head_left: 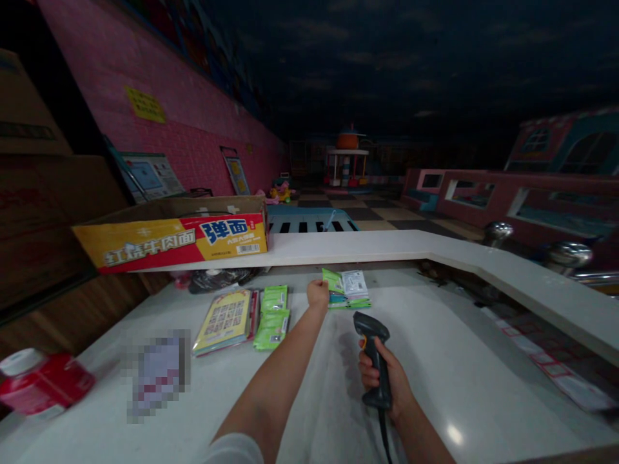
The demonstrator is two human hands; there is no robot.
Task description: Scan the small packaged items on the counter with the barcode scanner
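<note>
My right hand (393, 380) is wrapped round the handle of a black barcode scanner (376, 354), whose cord runs down toward me. Reaching forward, my left hand (318, 294) is closed at the left edge of a small green packet (333, 281). That packet lies over a short stack beside a white-and-grey packet (355, 283). Left of my forearm, more green packets (271, 328) lie in a row. Next to them is a pile of flat packs with a yellow booklet (227, 318) on top.
A noodle carton (178, 235) stands on the raised white ledge (348, 247) behind the counter (449, 367). At the left lies a red bottle with a white cap (46, 383). A blurred-out card (161, 374) is near it. Round metal knobs (570, 255) rise beyond the ledge at right.
</note>
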